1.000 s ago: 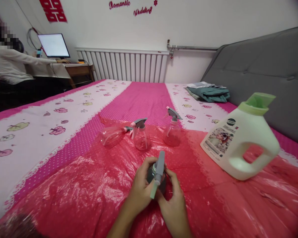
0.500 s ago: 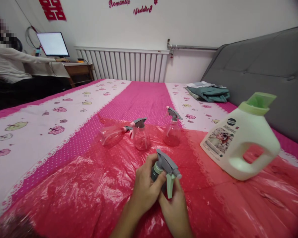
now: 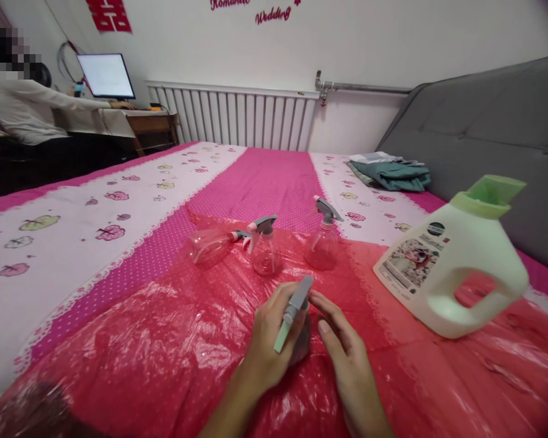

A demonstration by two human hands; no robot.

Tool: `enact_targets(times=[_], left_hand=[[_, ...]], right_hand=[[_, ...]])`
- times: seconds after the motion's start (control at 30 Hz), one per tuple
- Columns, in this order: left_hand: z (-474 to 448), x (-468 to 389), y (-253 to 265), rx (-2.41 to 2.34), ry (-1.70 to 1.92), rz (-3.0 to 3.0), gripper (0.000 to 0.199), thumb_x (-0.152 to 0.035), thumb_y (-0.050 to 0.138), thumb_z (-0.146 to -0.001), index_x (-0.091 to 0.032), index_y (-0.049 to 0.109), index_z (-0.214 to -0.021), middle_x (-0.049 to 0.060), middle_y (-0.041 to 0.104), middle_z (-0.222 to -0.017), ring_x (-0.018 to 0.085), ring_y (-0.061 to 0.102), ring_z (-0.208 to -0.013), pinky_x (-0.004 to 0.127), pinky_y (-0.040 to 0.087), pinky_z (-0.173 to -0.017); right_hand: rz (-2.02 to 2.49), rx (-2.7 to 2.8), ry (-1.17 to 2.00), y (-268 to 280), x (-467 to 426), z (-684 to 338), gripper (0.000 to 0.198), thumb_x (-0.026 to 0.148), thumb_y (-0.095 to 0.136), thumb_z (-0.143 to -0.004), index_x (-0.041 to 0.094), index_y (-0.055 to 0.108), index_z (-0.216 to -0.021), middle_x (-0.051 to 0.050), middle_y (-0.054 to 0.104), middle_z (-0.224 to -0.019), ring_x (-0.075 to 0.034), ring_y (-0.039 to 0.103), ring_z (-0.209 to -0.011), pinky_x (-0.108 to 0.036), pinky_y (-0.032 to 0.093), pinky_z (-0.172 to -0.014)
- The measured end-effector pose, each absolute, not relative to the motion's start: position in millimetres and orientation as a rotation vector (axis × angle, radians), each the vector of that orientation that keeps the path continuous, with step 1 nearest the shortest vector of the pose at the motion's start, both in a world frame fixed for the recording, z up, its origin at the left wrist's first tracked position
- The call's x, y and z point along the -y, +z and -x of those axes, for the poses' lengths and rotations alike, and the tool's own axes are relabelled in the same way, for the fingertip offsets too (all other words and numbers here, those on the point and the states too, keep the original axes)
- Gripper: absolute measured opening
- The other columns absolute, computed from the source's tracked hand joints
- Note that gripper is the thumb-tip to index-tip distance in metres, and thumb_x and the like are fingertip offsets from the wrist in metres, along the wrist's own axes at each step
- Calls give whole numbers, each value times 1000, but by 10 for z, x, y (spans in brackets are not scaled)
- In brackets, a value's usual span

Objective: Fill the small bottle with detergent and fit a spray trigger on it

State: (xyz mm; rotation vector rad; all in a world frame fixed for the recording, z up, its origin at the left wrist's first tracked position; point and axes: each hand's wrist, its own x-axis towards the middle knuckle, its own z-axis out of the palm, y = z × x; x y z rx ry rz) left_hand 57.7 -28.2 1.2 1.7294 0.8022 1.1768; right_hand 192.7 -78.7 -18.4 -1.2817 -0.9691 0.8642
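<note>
My left hand (image 3: 267, 337) is wrapped round a spray bottle (image 3: 304, 337) with a grey head and a pale green trigger. The bottle's see-through body shows partly between my hands. To its right, my right hand (image 3: 349, 356) has its fingers apart and curved; a fingertip is close to the spray head, and I cannot tell if it touches. Beyond my hands, two clear spray bottles with grey and pink heads stand upright, a middle one (image 3: 265, 255) and a right one (image 3: 321, 249). Another clear spray bottle (image 3: 207, 246) lies on its side at the left.
Red plastic sheeting (image 3: 164, 340) covers the near part of the bed (image 3: 274, 176). A large white jug (image 3: 461, 267) with a green cap stands at the right. Folded clothes (image 3: 393, 172) lie by the grey headboard (image 3: 484, 128). A person (image 3: 31, 109) sits at a desk with a monitor (image 3: 105, 76).
The held spray bottle has turned, so its trigger now points toward me and leftward. My right hand has come off it and opened to the right. The view has shifted slightly.
</note>
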Motion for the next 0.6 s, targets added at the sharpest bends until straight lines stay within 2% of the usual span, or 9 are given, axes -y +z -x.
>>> enact_targets(times=[0.07, 0.2, 0.27, 0.4, 0.5, 0.6], left_hand=[[-566, 267, -4, -760, 1198, -1801, 46, -54, 44, -112, -24, 63, -141, 12, 68, -140, 30, 64, -127, 41, 48, -112], [-515, 225, -84, -645, 1210, -1897, 51, -47, 42, -114, -31, 42, -162, 8, 52, -163, 30, 48, -151, 44, 34, -127], [-492, 213, -115, -622, 1204, -1930, 51, -43, 42, -114, -33, 38, -164, 7, 49, -166, 31, 45, -154, 45, 33, -128], [-507, 214, -89, -675, 1169, -2019, 56, -33, 52, -106, -30, 38, -161, 10, 55, -156, 31, 57, -140, 45, 45, -117], [-552, 213, -38, -733, 1174, -2038, 61, -29, 58, -101, -29, 37, -157, 11, 60, -147, 30, 65, -125, 45, 50, -109], [-573, 207, -16, -785, 1174, -2017, 64, -25, 60, -97, -28, 36, -156, 9, 65, -136, 29, 68, -116, 44, 52, -103]], right_hand=[[1272, 982, 894, -137, 715, -1896, 60, 69, 69, -88, 23, 77, -125, -13, 62, -145, -29, 56, -141, -50, 45, -124], [1245, 987, 969, -94, 596, -1839, 70, 74, 73, -82, 22, 75, -130, -14, 62, -145, -31, 57, -140, -54, 37, -128], [1218, 1033, 978, -61, 561, -1844, 67, 72, 75, -81, 22, 76, -125, -14, 66, -139, -31, 61, -134, -53, 42, -124], [1069, 1083, 1054, 18, 530, -1897, 51, 63, 78, -84, 22, 78, -114, -12, 72, -125, -25, 70, -113, -38, 57, -104], [965, 1018, 1148, 21, 516, -1921, 48, 60, 81, -82, 24, 78, -115, -10, 75, -115, -22, 72, -100, -33, 60, -94], [925, 964, 1189, -21, 496, -1915, 52, 58, 85, -79, 26, 78, -118, -9, 75, -115, -22, 73, -99, -32, 61, -92]])
